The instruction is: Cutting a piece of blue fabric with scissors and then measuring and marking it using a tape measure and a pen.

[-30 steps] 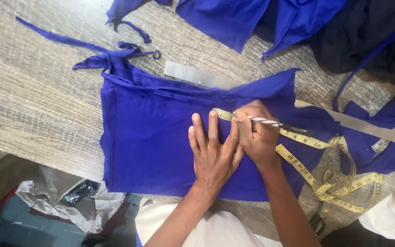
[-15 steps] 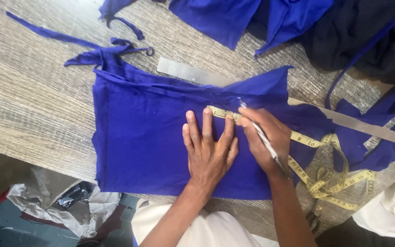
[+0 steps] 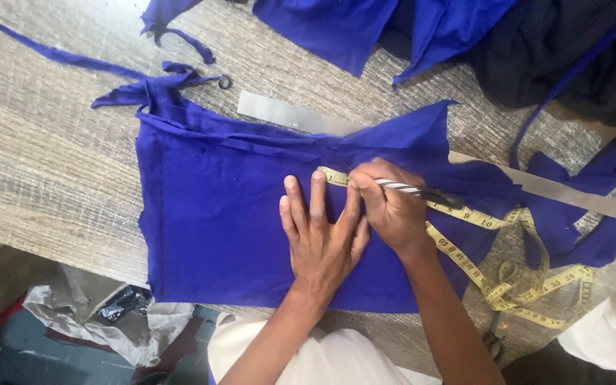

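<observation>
Since before: right hand (image 3: 392, 207) has swung the striped pencil (image 3: 411, 190) from slanting down toward the person to lying nearly level, tip pointing right; left hand (image 3: 320, 232) stays flat on the cloth.
Wrappers: crumpled grey-white paper (image 3: 87, 314) and a small shiny dark packet (image 3: 124, 305) lie below the counter's near edge, lower left; any print is too small to tell.
Left hand: fingers spread, palm pressed down on the blue cloth (image 3: 215, 207), touching the right hand's side.
Right hand: fingers pinched together around the pencil, knuckles resting on the cloth and on the tape's end.
Blue cloth: deep blue, folded flat into a rough rectangle in the middle of the counter (image 3: 44, 164), a hemmed edge on its left, a knotted tie strip trailing from its far left corner.
Tape measure (image 3: 507, 274): yellow, runs from under the right hand and piles in loops to the right.
Metal ruler (image 3: 286, 114): long grey strip, partly under the cloth, reappearing at right.
Far side: more blue fabric pieces (image 3: 365, 28) and a dark garment (image 3: 557, 50) heaped along the far edge.
</observation>
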